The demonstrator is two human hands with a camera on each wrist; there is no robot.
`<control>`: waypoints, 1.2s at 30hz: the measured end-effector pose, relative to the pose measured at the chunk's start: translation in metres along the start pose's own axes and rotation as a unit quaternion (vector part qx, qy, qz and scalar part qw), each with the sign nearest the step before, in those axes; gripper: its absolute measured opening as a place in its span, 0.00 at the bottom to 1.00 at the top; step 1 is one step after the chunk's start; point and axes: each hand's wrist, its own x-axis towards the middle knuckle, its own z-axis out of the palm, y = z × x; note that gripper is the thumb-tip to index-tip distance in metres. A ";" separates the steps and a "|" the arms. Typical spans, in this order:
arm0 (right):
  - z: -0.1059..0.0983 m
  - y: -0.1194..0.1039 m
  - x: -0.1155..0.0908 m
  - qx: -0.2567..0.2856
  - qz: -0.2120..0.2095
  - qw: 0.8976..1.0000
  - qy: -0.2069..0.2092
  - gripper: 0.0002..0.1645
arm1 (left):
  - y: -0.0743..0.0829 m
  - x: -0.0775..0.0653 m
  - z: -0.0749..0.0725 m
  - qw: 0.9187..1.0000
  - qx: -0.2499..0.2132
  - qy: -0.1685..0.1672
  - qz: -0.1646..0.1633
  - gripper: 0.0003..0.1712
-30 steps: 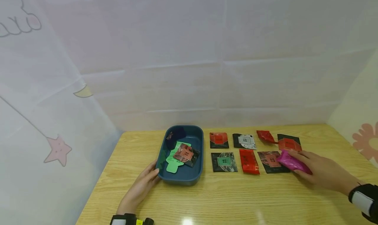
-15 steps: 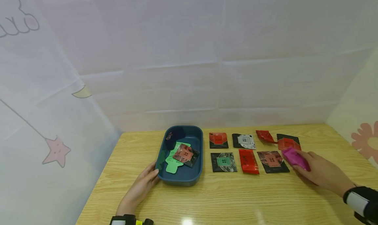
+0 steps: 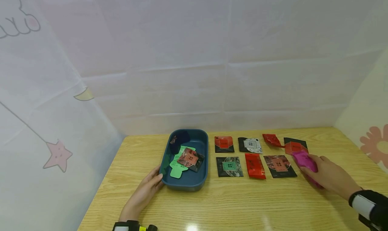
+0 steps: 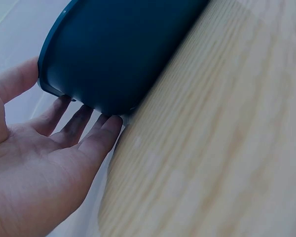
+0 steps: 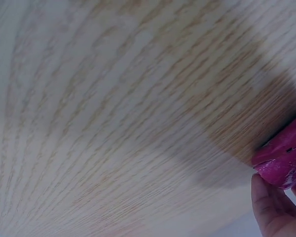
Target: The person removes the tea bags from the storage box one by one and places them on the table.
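In the head view my left hand holds the near left corner of a dark blue plastic box, thumb at the rim. The left wrist view has its fingers against the box wall. A green cut-out card, a black packet with a reddish label and a dark purple item lie inside. At the right, my right hand grips a shiny magenta packet between thumb and fingers, low over the table. Part of this packet shows at the right wrist view's edge.
Flat packets lie in two rows right of the box, among them a black-and-green one, a red sachet and a black-and-red one beside the magenta packet. Behind the wooden table hangs a pale sheet.
My right hand has shifted the magenta packet slightly right and turned it more lengthwise, off the black-and-red packet, which now shows fully. The left hand and box stay put.
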 end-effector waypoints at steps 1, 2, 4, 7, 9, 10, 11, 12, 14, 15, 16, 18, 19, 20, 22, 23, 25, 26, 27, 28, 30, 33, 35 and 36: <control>0.000 0.000 0.000 0.003 0.000 1.000 0.000 0.47 | 0.000 0.000 0.000 1.000 0.000 -0.002 0.000 0.37; -0.001 -0.001 0.000 0.005 0.001 1.000 -0.001 0.47 | 0.000 0.000 0.000 1.000 0.000 -0.003 0.001 0.37; -0.001 -0.002 0.000 0.009 0.002 1.000 -0.002 0.47 | 0.000 0.000 0.000 1.000 0.001 -0.005 0.001 0.37; -0.001 -0.002 0.000 0.011 0.003 1.000 -0.003 0.47 | 0.000 -0.001 0.000 1.000 0.003 -0.006 0.000 0.37; 0.000 -0.001 0.000 0.011 0.002 1.000 -0.004 0.48 | 0.001 -0.001 -0.001 1.000 0.007 -0.007 -0.002 0.37; 0.000 -0.001 0.001 0.010 0.002 1.000 -0.003 0.48 | 0.001 -0.001 -0.001 1.000 0.009 -0.009 -0.002 0.38; 0.001 -0.001 0.001 0.009 0.002 1.000 -0.003 0.48 | 0.001 -0.001 -0.001 1.000 0.011 -0.009 -0.002 0.38; 0.001 -0.001 0.001 0.009 0.001 1.000 -0.003 0.48 | 0.001 -0.002 -0.001 1.000 0.012 -0.009 -0.002 0.38; 0.001 0.000 0.001 0.009 -0.001 1.000 -0.004 0.49 | 0.001 -0.002 -0.002 1.000 0.016 -0.013 -0.001 0.38; 0.001 0.000 0.001 0.007 -0.002 1.000 -0.004 0.49 | 0.001 -0.002 -0.002 1.000 0.017 -0.013 -0.001 0.38; 0.001 0.000 0.001 0.005 -0.003 1.000 -0.005 0.49 | 0.001 -0.002 -0.002 1.000 0.018 -0.013 0.000 0.38; 0.000 0.001 0.001 0.002 -0.006 1.000 -0.005 0.49 | 0.000 -0.002 -0.002 1.000 0.017 -0.013 0.000 0.38; 0.000 0.001 0.001 0.001 -0.008 1.000 -0.006 0.49 | 0.000 -0.001 -0.002 1.000 0.017 -0.014 0.002 0.38; -0.001 0.001 0.002 0.000 -0.007 1.000 -0.007 0.49 | 0.000 -0.001 -0.002 1.000 0.016 -0.012 0.001 0.38; -0.003 0.001 0.002 -0.001 -0.004 1.000 -0.012 0.50 | 0.000 -0.001 -0.002 1.000 0.015 -0.012 0.003 0.38; -0.004 0.001 0.003 0.000 -0.002 1.000 -0.014 0.50 | 0.000 -0.001 -0.002 1.000 0.014 -0.012 0.004 0.37; -0.006 0.000 0.003 0.000 0.002 1.000 -0.019 0.50 | 0.000 -0.001 -0.002 1.000 0.015 -0.012 0.006 0.37; -0.007 0.000 0.004 -0.002 0.002 1.000 -0.019 0.51 | 0.000 -0.001 -0.001 1.000 0.015 -0.012 0.005 0.37; -0.008 -0.001 0.004 -0.005 0.002 1.000 -0.019 0.50 | 0.000 -0.001 -0.002 1.000 0.015 -0.011 0.005 0.37; -0.010 -0.002 0.004 -0.010 -0.001 1.000 -0.018 0.50 | 0.000 -0.001 -0.002 1.000 0.015 -0.012 0.004 0.37; -0.013 -0.004 0.005 -0.023 -0.009 1.000 -0.013 0.49 | -0.001 -0.001 -0.002 1.000 0.016 -0.014 0.004 0.37; -0.021 -0.008 0.005 -0.040 -0.028 0.999 -0.004 0.46 | -0.001 -0.002 -0.002 1.000 0.015 -0.017 0.002 0.37; -0.026 -0.012 0.006 -0.045 -0.044 0.998 0.005 0.44 | -0.001 -0.002 -0.003 1.000 0.015 -0.018 0.003 0.37; -0.029 -0.015 0.007 -0.045 -0.051 0.998 0.008 0.43 | 0.000 -0.001 -0.003 1.000 0.014 -0.018 0.002 0.37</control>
